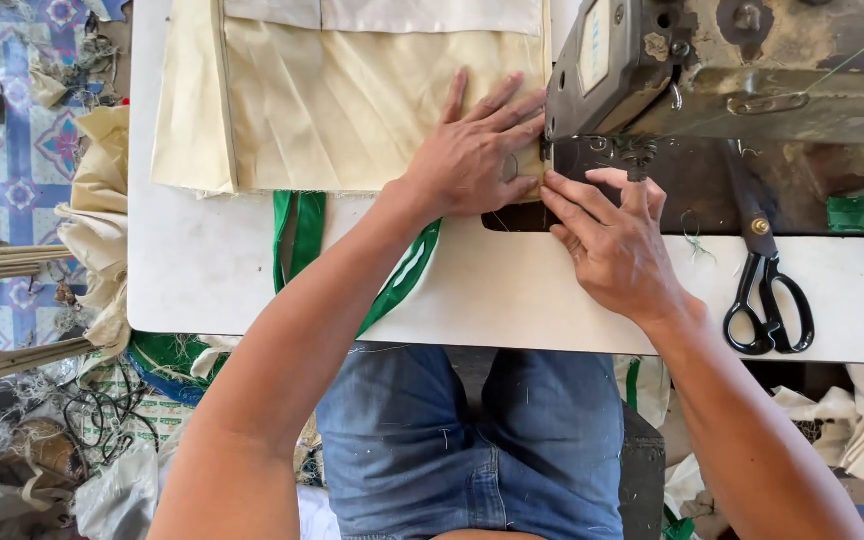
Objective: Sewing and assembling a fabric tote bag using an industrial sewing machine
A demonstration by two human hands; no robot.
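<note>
Already the left hand (472, 150) pressed flat on cream cloth (352, 100) at the needle (638, 165), right hand (612, 240) open-fingered beside it, most cloth apparently unsewn.

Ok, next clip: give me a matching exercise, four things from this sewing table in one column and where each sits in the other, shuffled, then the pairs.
Things:
1. left hand
2. right hand
3. scissors
4. green strap

Places:
A. hanging over the table's near edge, under the left forearm
B. flat on the cream fabric
C. fingertips at the needle area of the sewing machine
D. lying on the table to the right of both hands

Pairs: 1-B, 2-C, 3-D, 4-A
</note>
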